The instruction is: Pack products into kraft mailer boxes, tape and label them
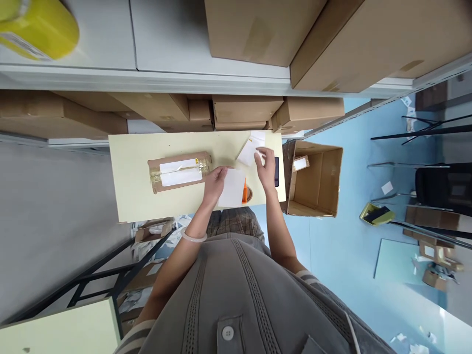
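Note:
My left hand [215,185] pinches a blank white sheet of paper [232,189] by its left edge, above the front of the cream table [136,206]. Over other white papers [248,151] at the table's back right is my right hand [265,168], its fingers curved and apart; whether the fingertips touch the papers is unclear. Left of my left hand lies a taped cardboard parcel [179,172] with a white label. An orange tape dispenser [244,191] and a brown tape roll [250,193] show partly behind the sheet. A dark phone [277,172] lies beside my right hand.
A large open cardboard box [317,182] stands right of the table with a small labelled parcel [301,163] inside. Shelves with cardboard boxes [247,109] run along the back. A black metal frame [99,280] stands at lower left, a black chair [442,184] at far right.

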{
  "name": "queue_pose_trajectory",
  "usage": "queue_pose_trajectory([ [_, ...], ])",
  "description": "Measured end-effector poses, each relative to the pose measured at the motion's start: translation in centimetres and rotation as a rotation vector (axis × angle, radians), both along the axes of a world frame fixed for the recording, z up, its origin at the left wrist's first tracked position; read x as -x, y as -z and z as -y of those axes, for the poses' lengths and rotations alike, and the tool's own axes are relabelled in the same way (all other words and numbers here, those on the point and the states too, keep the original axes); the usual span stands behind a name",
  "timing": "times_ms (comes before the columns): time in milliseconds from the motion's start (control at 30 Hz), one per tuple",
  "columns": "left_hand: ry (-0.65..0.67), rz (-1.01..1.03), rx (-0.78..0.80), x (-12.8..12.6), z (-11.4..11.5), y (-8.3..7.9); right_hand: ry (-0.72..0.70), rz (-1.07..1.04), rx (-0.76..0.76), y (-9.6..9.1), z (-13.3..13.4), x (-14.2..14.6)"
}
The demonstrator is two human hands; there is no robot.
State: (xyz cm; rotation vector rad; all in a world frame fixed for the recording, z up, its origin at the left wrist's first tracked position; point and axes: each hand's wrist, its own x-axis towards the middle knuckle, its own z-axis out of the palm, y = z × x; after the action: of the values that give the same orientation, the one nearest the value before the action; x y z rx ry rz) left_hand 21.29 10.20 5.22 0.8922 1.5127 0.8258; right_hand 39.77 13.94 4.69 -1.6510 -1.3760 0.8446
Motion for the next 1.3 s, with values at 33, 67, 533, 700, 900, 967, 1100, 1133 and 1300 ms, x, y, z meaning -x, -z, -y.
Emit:
queue_pose_trajectory([
  [33, -0.033, 0.005, -0.019, 0.3, 0.0, -0.8, 0.006, -0.076, 0.057, -0.9, 1.2, 0.6],
  [67, -0.065, 0.013, -0.041, 0.6, 0.0, -1.5, -0.021, -0.159, 0.129, -1.7, 2.4, 1.2],
  [533, -0.217, 0.277, -0.1, 8.3, 1.1, -6.0, 0.006, -0.502, 0.188, -7.2, 7.2, 8.2],
  [700, -0.234, 0.479, -0.07, 11.8, 3.2, -8.8, -0.073, -0.431, 0.128, -9.4, 5.7, 9.7],
  [900, -0.435, 0.395, -0.236, 15.0, 4.7, -11.7, -0.175, -0.256, 0.015, -11.1, 4.5, 13.8],
  [967, -0.497, 0.309, -0.345, 15.9, 5.1, -12.7, -0.126, -0.109, -0.13, -12.4, 4.6, 15.4],
  [1100, -0.609, 0.08, -0.57, 16.9, 5.6, -15.0, -0.082, 0.067, -0.396, -16.1, 5.8, 19.1],
  [1133, -0.627, 0.042, -0.615, 17.0, 5.8, -15.5, -0.087, 0.068, -0.431, -17.0, 6.2, 20.1],
  [1300, -0.65, -0.154, -0.832, 16.3, 6.5, -17.5, -0.269, -0.209, -0.353, -20.5, 7.9, 24.2],
])
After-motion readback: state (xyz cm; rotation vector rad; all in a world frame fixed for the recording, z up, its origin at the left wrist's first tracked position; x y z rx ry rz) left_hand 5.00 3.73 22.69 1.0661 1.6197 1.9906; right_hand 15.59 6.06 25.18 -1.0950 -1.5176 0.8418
